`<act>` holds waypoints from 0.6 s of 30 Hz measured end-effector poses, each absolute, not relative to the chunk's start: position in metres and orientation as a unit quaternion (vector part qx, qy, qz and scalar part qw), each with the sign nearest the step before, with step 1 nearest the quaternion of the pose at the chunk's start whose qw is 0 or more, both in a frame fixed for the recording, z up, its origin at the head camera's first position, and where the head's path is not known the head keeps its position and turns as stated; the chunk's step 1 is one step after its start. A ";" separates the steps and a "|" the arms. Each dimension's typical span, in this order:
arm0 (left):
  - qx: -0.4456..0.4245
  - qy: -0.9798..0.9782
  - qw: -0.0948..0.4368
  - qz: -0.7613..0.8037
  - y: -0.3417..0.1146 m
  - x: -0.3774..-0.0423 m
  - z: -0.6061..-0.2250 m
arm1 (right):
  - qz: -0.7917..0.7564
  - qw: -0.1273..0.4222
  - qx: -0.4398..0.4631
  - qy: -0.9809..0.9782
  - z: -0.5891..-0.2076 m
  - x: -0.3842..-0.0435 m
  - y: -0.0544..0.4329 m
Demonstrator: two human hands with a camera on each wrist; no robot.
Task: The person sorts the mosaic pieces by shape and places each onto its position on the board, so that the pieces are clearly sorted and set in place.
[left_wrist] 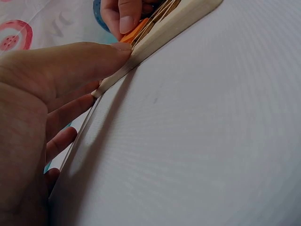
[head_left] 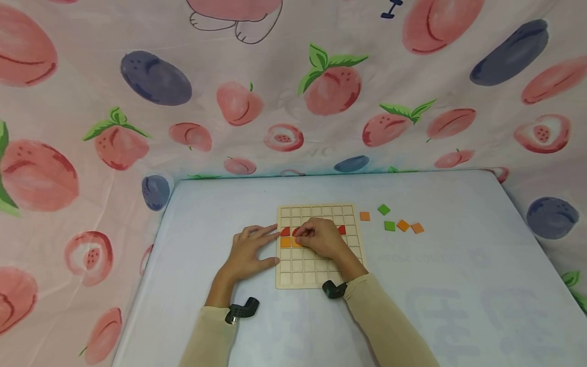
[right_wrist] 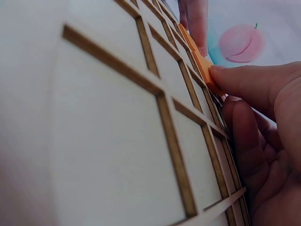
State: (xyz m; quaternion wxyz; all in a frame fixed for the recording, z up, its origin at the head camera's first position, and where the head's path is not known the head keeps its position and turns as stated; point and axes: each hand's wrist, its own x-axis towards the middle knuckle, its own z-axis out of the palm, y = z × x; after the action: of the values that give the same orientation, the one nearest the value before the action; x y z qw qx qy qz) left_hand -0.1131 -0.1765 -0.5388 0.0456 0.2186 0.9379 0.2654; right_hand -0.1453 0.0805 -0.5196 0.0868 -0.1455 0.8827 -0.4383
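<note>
A wooden grid board [head_left: 303, 278] lies on the table in the head view. My left hand [head_left: 247, 253] has its fingers spread, with fingertips and thumb touching the board's left edge. Over the board, my right hand [head_left: 324, 238] pinches an orange square tile [right_wrist: 205, 74] at the second cell of a row. Beside it, another orange square [head_left: 285, 242] sits in the leftmost cell. In the row above are red pieces with curved edges, one at the left [head_left: 285, 232] and one farther right [head_left: 342, 230]. The right hand hides part of that red row.
Loose tiles lie on the white table [head_left: 458, 306] right of the board: an orange square [head_left: 365, 216] by its edge, green squares [head_left: 383, 209] and more orange ones [head_left: 417, 228]. A fruit-patterned cloth [head_left: 284, 66] hangs behind the table.
</note>
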 end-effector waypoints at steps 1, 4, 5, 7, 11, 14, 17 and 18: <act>0.218 0.938 0.046 0.265 -0.177 -0.113 -0.539 | -0.438 0.086 -0.146 0.883 -0.520 -0.145 0.080; 0.218 0.938 0.046 0.265 -0.177 -0.113 -0.539 | -0.436 0.084 -0.148 0.883 -0.520 -0.146 0.080; 0.218 0.938 0.046 0.265 -0.177 -0.113 -0.539 | -0.436 0.083 -0.149 0.884 -0.520 -0.146 0.080; 0.219 0.938 0.044 0.266 -0.177 -0.113 -0.539 | -0.434 0.082 -0.149 0.884 -0.521 -0.146 0.080; 0.220 0.937 0.042 0.268 -0.177 -0.113 -0.538 | -0.433 0.080 -0.151 0.885 -0.522 -0.146 0.080; 0.220 0.937 0.043 0.269 -0.177 -0.113 -0.538 | -0.432 0.077 -0.151 0.886 -0.523 -0.146 0.080; 0.220 0.937 0.044 0.270 -0.177 -0.113 -0.538 | -0.430 0.076 -0.148 0.887 -0.524 -0.146 0.079; 0.220 0.937 0.045 0.270 -0.177 -0.113 -0.538 | -0.429 0.077 -0.146 0.888 -0.523 -0.146 0.079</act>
State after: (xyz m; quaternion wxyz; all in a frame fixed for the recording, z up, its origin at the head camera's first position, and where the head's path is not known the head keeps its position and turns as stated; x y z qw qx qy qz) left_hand -0.1126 -0.1766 -0.5377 0.0447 0.2195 0.9365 0.2697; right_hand -0.1457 0.0792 -0.5233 0.0772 -0.1463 0.8879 -0.4293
